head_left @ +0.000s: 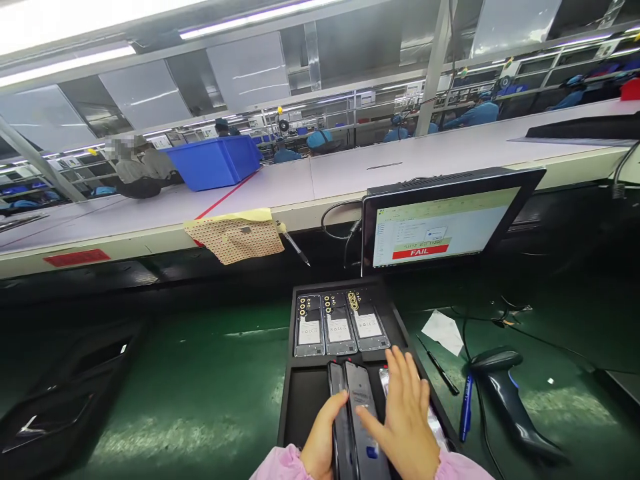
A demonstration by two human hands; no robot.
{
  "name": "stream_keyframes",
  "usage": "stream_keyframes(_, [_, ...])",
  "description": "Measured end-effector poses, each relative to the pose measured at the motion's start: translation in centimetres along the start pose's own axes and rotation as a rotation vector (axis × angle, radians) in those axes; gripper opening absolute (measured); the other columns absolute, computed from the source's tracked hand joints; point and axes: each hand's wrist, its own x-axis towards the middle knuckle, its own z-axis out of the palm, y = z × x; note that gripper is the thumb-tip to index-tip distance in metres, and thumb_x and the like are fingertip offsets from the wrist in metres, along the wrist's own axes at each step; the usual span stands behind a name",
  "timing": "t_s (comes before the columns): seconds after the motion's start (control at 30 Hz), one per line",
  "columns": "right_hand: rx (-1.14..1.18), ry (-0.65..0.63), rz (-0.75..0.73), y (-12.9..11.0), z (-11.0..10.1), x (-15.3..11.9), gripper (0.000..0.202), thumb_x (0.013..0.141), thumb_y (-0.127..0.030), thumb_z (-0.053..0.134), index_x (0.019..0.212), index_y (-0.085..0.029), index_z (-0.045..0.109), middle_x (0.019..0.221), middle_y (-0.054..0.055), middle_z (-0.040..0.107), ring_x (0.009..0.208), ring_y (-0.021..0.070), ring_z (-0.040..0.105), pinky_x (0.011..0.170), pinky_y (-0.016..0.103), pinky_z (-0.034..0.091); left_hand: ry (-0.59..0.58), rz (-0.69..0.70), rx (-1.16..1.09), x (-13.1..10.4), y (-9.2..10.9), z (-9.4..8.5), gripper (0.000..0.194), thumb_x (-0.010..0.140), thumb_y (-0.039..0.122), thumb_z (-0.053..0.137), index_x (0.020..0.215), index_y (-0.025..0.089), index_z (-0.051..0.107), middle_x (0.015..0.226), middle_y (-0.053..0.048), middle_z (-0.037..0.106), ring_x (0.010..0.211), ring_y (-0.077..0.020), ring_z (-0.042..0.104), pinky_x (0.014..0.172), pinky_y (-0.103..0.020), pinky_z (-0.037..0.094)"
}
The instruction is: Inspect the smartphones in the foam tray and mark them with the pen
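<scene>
Two dark smartphones stand side by side over the near part of a black tray (289, 393), a narrow one (340, 383) on the left and one with a grey film-covered face (361, 390) on the right. My left hand (321, 433) is closed along their left side, its thumb on the left phone. My right hand (407, 417) has its fingers stretched out; its thumb lies at the grey face. Under those fingers another phone (436, 427) shows partly in the tray. Three phones with bare backs and white labels (339, 330) lie in the far compartment.
Right of the tray are a black pen-like tool (443, 373), a blue pen (466, 408), white paper (444, 331) and a barcode scanner (510, 400) with its cable. Behind stands a monitor (420, 252) reading FAIL. Another black tray (107, 380) lies left; a blue bin (215, 163) sits on the shelf.
</scene>
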Motion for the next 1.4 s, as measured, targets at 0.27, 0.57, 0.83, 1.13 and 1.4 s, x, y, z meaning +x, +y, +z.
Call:
stream_keyframes(0.27, [0.039,-0.012,-0.042,0.3,0.3,-0.2,0.080,0.076,-0.037,0.047,0.136,-0.020,-0.003,0.141,0.016,0.020,0.132,0.0324,0.008,0.097,0.060,0.021,0.313,0.235,0.229,-1.6,1.1,-3.5,0.035,0.068,0.042,0.061,0.083,0.011,0.059,0.065,-0.007,0.066,0.054,-0.0197,0.060,0.056,-0.031,0.044])
stream_keyframes(0.57, [0.135,-0.296,-0.052,1.1,3.3,-2.5,0.074,0.068,-0.022,0.044,0.134,-0.006,0.014,0.121,0.017,0.051,0.108,0.0280,0.050,0.087,0.040,0.042,0.174,0.036,0.184,-2.3,2.3,-3.5,0.049,0.073,0.055,0.046,0.088,0.010,0.056,0.059,-0.011,0.065,0.049,-0.0163,0.057,0.054,-0.025,0.040])
stream_keyframes(0.83, [0.314,-0.062,0.060,0.9,-0.3,-1.8,0.052,0.085,-0.030,0.029,0.134,-0.021,0.015,0.124,0.011,0.047,0.112,0.0264,0.045,0.089,0.042,0.039,0.036,-0.103,0.189,-0.6,1.7,-3.7,0.060,0.073,0.062,0.033,0.087,0.009,0.057,0.055,-0.012,0.063,0.046,-0.0183,0.056,0.055,-0.027,0.040])
stream_keyframes(1.13, [0.507,-0.246,0.053,1.1,-2.0,0.7,0.043,0.083,-0.042,0.040,0.122,-0.025,0.044,0.126,0.006,0.050,0.118,0.0251,0.042,0.096,0.044,0.039,-0.389,-0.026,0.060,-1.8,0.7,-2.0,0.080,0.067,0.073,0.034,0.101,0.004,0.059,0.083,-0.017,0.067,0.070,-0.0259,0.062,0.069,-0.035,0.041])
stream_keyframes(1.4, [0.754,-0.227,-0.006,-1.0,-1.5,3.2,0.027,0.083,-0.037,0.045,0.090,-0.023,0.067,0.098,0.008,0.066,0.097,0.0240,0.057,0.087,0.042,0.045,-0.550,-0.038,0.116,-1.1,-0.2,-0.7,0.067,0.074,0.060,0.039,0.111,0.007,0.055,0.100,-0.018,0.064,0.097,-0.0346,0.056,0.091,-0.048,0.029])
